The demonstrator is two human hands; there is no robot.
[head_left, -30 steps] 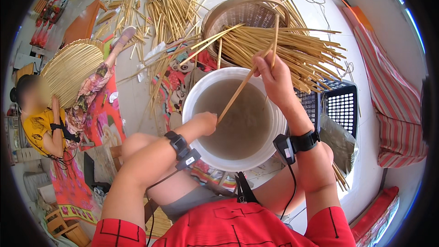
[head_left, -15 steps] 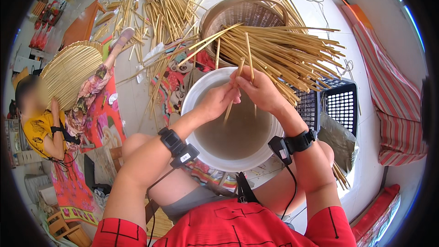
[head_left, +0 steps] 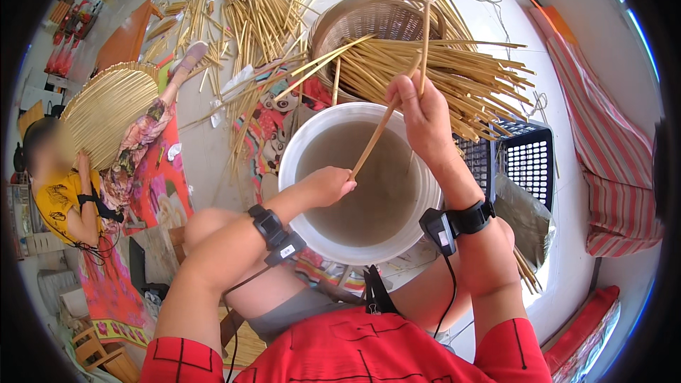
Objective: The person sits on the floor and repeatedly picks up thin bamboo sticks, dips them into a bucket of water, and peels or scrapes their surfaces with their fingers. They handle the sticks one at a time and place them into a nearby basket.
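My left hand (head_left: 326,187) is closed on the lower end of a straw-coloured stalk (head_left: 374,140), over the white bucket's left side. That stalk slants up past the thumb of my right hand (head_left: 425,119). Held in my right hand, a second thin stalk (head_left: 425,35) stands nearly upright, its top over the basket. Both stalks cross close to the right fingertips; whether these also grip the slanted one is hard to tell. Below my hands is the white bucket (head_left: 289,170), holding murky greyish-brown water (head_left: 355,206).
Beyond the bucket, a woven basket (head_left: 328,23) lies with a heap of stalks (head_left: 454,78) across it. A dark plastic crate (head_left: 528,163) stands to the right. More stalks (head_left: 255,14) cover the floor. At left sits another person (head_left: 60,195) with a round stalk mat (head_left: 113,110).
My hands have moved apart: the left down and toward me, the right up and to the right. The upright stalk has risen out of the bucket, and the other now slants between my hands.
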